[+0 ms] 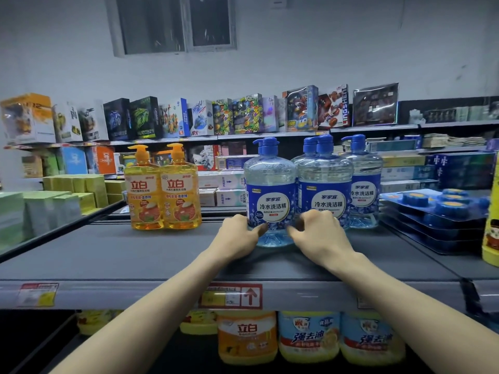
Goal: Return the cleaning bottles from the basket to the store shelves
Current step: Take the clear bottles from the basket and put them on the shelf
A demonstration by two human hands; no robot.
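Shelving step. Left hand (237,234) and right hand (320,233), fingers curled round its base, hold a blue bottle (270,190) upright on the shelf (121,255), just left of its matching bottles (325,182). The likely next move is to let go without tipping it.

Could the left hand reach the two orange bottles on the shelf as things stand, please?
Probably yes: bare shelf lies between the left hand and the orange bottles, though it holds the blue bottle.

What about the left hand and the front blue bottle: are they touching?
Touching. The head view shows the left hand with fingers curled against the lower left side of the front blue bottle, no gap between them.
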